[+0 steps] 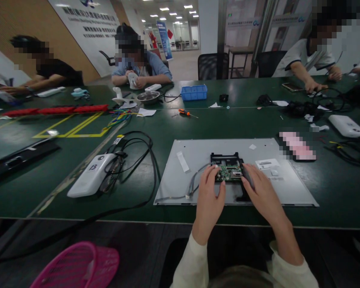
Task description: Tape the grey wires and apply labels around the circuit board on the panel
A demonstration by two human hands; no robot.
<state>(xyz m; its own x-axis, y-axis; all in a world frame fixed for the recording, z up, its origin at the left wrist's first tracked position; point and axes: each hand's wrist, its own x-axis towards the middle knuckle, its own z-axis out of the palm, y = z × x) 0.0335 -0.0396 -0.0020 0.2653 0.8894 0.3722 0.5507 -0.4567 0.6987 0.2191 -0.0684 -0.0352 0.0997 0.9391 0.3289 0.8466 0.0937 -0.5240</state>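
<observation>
A flat grey metal panel (174, 164) lies on the green table in front of me. On its middle rests a black plastic frame (225, 157) with a green circuit board (228, 173). My left hand (209, 196) has its fingertips on the board's left edge, fingers curved and thumb apart. At the right edge, my right hand (262, 192) is closed on a dark, rounded object (248, 177) too hidden to name. A grey cable (193, 182) runs from the board's left side over the panel. White labels (267, 164) are stuck on the panel's right part.
Left of the panel lie a white power bank (91, 176) and black cables (151, 156). Beyond are an orange screwdriver (184, 113), a blue basket (194, 93) and a metal bowl (148, 97). A pink basket (81, 266) stands below the table edge. Several people sit around.
</observation>
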